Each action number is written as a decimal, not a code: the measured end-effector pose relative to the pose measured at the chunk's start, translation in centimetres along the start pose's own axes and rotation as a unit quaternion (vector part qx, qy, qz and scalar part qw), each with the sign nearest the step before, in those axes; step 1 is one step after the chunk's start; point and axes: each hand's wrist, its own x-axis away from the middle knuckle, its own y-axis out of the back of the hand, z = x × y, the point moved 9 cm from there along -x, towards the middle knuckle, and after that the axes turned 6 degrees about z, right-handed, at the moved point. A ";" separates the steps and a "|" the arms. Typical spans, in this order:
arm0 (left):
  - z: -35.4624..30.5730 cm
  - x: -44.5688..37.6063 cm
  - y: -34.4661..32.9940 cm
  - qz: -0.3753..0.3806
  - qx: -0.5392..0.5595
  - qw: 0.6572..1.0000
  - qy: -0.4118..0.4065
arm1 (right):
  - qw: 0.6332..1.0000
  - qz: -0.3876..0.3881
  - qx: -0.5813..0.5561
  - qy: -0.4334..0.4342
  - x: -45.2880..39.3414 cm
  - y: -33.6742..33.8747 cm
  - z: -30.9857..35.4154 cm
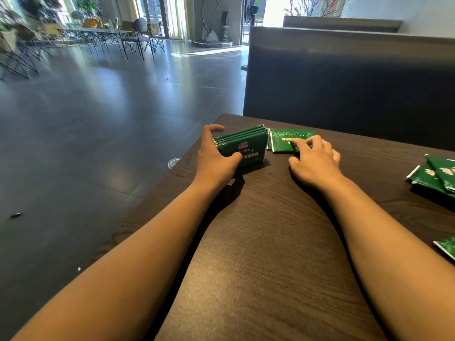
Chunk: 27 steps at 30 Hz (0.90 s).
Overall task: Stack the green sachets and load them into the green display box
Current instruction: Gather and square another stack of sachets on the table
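Dark wooden table (258, 242) lying under the hands, dark bench back (344, 89) standing beyond them, folding chairs (138, 43) standing far left, grey floor (86, 124) shining.

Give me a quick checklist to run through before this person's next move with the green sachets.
1. Left hand grips the standing stack of sachets: ok.
2. Stack edges lined up: ok, roughly.
3. Right hand fingers on the flat sachet: ok, touching, not lifted.
4. Flat sachet joined to stack: not ok, lies beside it.
5. Loose sachets at the table's right edge gathered: not ok.
6. Green display box within reach: cannot tell, not in view.
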 end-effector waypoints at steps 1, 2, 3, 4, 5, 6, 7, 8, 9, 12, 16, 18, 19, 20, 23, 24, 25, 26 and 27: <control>0.1 0.0 0.0 -0.001 0.001 1.000 0.002 | 1.000 -0.010 0.002 -0.003 0.1 0.3 -0.1; 0.1 0.0 0.1 -0.003 0.003 1.000 0.002 | 1.000 -0.020 0.000 -0.003 0.2 0.5 -0.1; 0.2 -0.1 0.1 -0.003 0.004 1.000 0.002 | 1.000 -0.028 -0.007 0.002 0.2 0.6 -0.2; 0.2 -0.1 0.1 -0.004 0.006 1.000 0.001 | 0.999 -0.031 -0.018 0.010 0.2 0.6 -0.2; 0.2 -0.2 0.1 -0.005 0.005 1.000 0.000 | 0.999 -0.028 -0.030 0.020 0.2 0.6 -0.1; 0.2 -0.2 0.1 -0.003 0.006 1.000 -0.001 | 0.998 -0.022 -0.040 0.032 0.2 0.5 0.1; 0.2 -0.2 0.1 -0.003 0.007 1.000 -0.003 | 0.998 -0.019 -0.044 0.041 0.2 0.5 0.4; 0.2 -0.2 0.2 -0.004 0.008 1.000 -0.003 | 0.998 -0.020 -0.041 0.047 0.3 0.7 0.7; 0.2 -0.2 0.2 -0.006 0.008 1.000 -0.004 | 0.998 -0.030 -0.032 0.050 0.5 0.9 0.9; 0.2 -0.4 0.3 -0.012 0.004 1.000 -0.005 | 0.996 -0.065 0.001 0.057 0.8 1.5 1.1; 0.3 -0.4 0.3 -0.013 0.017 1.000 -0.003 | 0.999 -0.028 0.017 0.036 0.2 0.7 0.4; 0.4 -0.5 0.4 -0.014 0.021 1.000 0.001 | 0.999 -0.028 0.021 0.035 0.2 0.8 0.5; 0.5 -0.4 0.4 -0.014 0.023 1.000 0.004 | 0.998 -0.039 0.024 0.037 0.3 1.1 0.7; 0.5 -0.4 0.3 -0.013 0.026 1.000 0.008 | 0.997 -0.053 0.028 0.042 0.4 1.4 0.9; 0.6 -0.3 0.4 -0.017 0.038 0.999 0.012 | 0.993 -0.101 0.024 0.054 0.9 2.2 1.3; 0.5 -0.3 0.5 -0.021 0.039 0.999 0.010 | 0.992 -0.117 0.009 0.056 1.0 2.5 1.3; 0.4 -0.3 0.6 -0.025 0.038 0.999 0.008 | 0.989 -0.132 -0.015 0.058 1.2 2.9 1.2; 0.4 -0.3 0.7 -0.028 0.037 0.999 0.007 | 0.986 -0.147 -0.045 0.061 1.4 3.2 1.1; 0.4 -0.2 0.8 -0.031 0.036 0.999 0.007 | 0.982 -0.162 -0.073 0.064 1.6 3.5 1.0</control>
